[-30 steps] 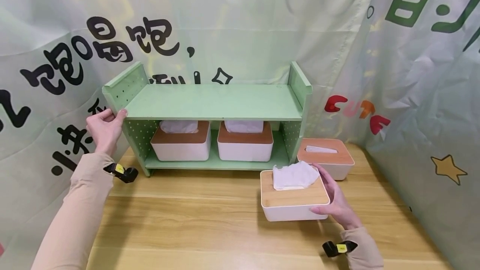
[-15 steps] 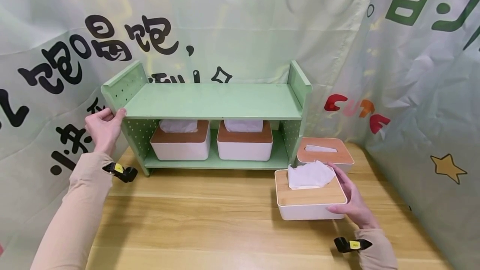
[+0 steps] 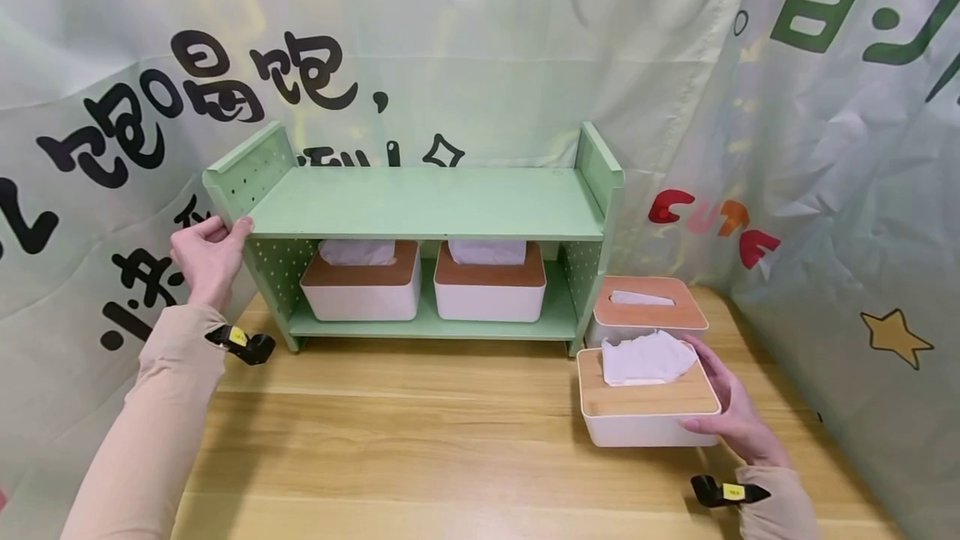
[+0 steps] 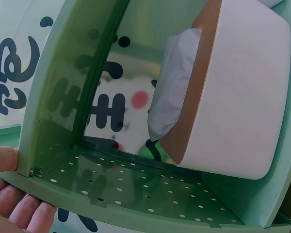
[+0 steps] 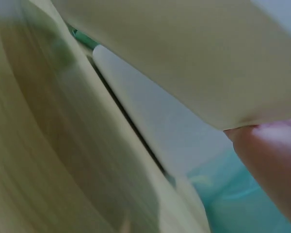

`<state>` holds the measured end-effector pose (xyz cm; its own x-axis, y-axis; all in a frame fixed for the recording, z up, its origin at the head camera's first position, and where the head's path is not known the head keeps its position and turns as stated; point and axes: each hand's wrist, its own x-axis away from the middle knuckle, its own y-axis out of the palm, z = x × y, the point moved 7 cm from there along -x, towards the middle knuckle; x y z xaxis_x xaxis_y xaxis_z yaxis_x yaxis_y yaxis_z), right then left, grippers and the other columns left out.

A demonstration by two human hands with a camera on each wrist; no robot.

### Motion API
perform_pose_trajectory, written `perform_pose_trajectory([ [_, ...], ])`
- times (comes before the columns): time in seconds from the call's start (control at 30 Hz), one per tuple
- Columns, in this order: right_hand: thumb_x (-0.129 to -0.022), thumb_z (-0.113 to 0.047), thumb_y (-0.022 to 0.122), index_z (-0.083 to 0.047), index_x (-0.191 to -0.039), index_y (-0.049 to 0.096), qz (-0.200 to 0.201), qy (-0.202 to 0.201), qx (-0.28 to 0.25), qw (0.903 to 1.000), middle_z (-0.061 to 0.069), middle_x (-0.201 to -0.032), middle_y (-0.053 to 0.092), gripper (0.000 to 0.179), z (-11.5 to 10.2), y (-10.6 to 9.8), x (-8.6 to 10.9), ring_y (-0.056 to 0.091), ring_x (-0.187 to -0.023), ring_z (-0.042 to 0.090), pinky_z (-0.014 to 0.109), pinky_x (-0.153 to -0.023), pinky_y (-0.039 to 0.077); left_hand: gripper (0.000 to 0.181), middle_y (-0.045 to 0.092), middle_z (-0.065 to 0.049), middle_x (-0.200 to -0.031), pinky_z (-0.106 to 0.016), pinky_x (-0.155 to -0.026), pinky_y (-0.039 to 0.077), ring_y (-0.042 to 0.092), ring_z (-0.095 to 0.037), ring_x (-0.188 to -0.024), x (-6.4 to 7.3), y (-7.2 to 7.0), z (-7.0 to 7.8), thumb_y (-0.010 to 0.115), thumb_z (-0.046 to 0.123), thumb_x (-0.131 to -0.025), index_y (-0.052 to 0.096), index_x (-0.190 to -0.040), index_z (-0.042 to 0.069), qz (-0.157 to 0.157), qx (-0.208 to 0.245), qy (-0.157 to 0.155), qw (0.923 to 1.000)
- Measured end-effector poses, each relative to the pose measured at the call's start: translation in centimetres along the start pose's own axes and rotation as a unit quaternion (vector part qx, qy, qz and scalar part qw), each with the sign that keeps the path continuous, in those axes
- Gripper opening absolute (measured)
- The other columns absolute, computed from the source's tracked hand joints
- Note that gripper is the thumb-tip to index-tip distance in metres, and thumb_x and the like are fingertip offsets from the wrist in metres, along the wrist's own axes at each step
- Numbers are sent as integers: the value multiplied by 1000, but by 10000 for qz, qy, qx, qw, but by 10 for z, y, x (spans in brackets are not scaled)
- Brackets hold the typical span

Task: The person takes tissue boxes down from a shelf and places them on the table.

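Observation:
My left hand (image 3: 208,263) grips the left side panel of a green two-tier shelf (image 3: 435,205); in the left wrist view its thumb and fingers lie on either side of the panel's edge. My right hand (image 3: 738,415) holds a white tissue box (image 3: 645,430) by its right end. That box has a light wooden lid with a tissue standing out of it. It appears slightly raised over the table, its underside showing in the right wrist view. Two similar tissue boxes, a left one (image 3: 362,300) and a right one (image 3: 491,300), stand on the lower tier.
Another tissue box (image 3: 678,308), its tissue low in the slot, stands right of the shelf, behind the held box and partly hidden by it. A wooden table (image 3: 375,440) lies under everything. Printed cloth (image 3: 525,90) hangs behind and at both sides.
My right hand has carried the tissue box to the right, now in front of the box beside the shelf, and slightly nearer to me. The left hand stays on the shelf.

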<state>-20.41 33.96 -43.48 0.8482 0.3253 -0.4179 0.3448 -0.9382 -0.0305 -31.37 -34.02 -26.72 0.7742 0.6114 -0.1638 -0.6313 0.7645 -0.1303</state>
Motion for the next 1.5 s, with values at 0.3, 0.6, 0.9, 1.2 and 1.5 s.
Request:
perform_pose_trajectory([
  [0.3, -68, 27, 61, 1, -159, 12, 194, 43, 99, 9998, -10, -152, 45, 106, 1, -16, 11, 52, -128, -1, 12, -99, 48, 45, 58, 34, -57, -4, -60, 46, 59, 13, -62, 1, 3, -2, 74, 20, -90, 65, -132, 6, -28, 6, 25, 10000],
  [0.6, -70, 24, 62, 2, -158, 12, 4, 259, 612, 9978, -14, -154, 41, 103, 7, -29, 23, 46, -131, -5, 7, -101, 40, 45, 59, 33, -58, -5, -59, 46, 60, 12, -62, 0, 1, 0, 74, 20, -89, 65, -131, 5, -13, 81, 67, 9999],
  [0.9, -73, 21, 63, 5, -158, 3, -328, 438, 564, 9969, -14, -160, 29, 106, 20, -33, 35, 32, -141, -10, 4, -106, 28, 46, 57, 34, -57, -4, -60, 47, 59, 13, -62, -1, 1, -1, 74, 20, -90, 64, -132, 5, -25, 38, 22, 10000],
  [1.2, -75, 21, 63, 3, -159, -1, -514, 582, 302, 9965, -14, -163, 24, 107, 26, -31, 39, 31, -141, -9, 4, -107, 29, 47, 57, 34, -57, -4, -60, 46, 59, 13, -61, 0, 4, -2, 74, 20, -90, 63, -132, 4, -52, -21, 29, 10000],
  [1.5, -80, 16, 65, -5, -161, 1, -461, 831, 544, 9940, -19, -164, 16, 105, 30, -29, 38, 15, -143, -21, 0, -107, 21, 48, 57, 34, -56, -4, -60, 47, 59, 13, -61, -1, 1, 1, 74, 19, -89, 62, -134, 5, -95, 85, -58, 9999],
])
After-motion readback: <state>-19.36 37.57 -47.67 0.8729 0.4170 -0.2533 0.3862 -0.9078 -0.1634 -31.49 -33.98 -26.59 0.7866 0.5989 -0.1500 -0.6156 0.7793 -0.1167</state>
